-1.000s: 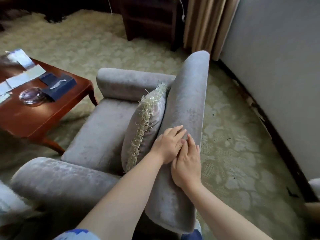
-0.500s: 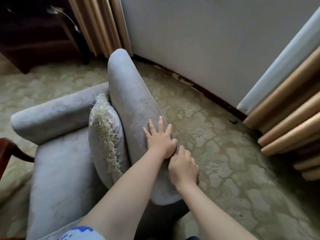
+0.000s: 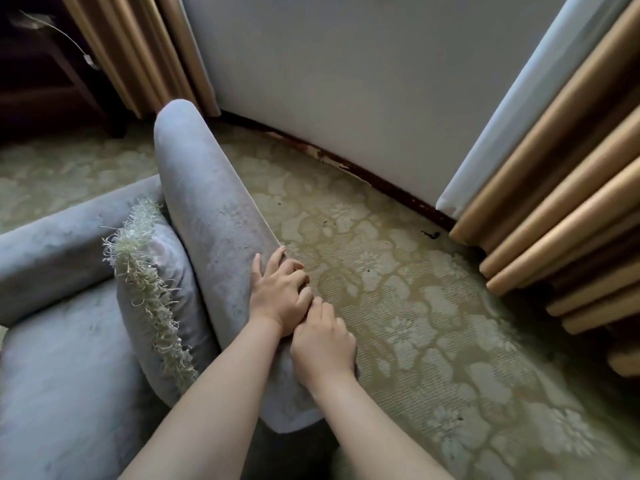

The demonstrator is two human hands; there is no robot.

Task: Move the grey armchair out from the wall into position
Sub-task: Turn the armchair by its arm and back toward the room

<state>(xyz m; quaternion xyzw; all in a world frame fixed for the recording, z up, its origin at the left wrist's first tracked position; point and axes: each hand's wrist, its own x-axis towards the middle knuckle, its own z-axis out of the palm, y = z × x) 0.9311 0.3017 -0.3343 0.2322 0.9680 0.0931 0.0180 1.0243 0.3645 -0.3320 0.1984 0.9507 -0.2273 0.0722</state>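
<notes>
Grey armchair (image 3: pixel 211 216): left of frame, back apart from the wall (image 3: pixel 329 81).
Left hand (image 3: pixel 278 297): was flat, now fingers curl over the back's edge.
Right hand (image 3: pixel 322 348): grips beside it too.
Meaning: good hold to shift it.

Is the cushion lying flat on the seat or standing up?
Standing: the cushion rests on edge on the seat, leaning against the backrest of the grey armchair.

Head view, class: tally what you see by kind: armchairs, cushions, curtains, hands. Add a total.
armchair: 1
cushion: 1
curtains (left, right): 2
hands (left hand, right hand): 2
Total: 6
</notes>
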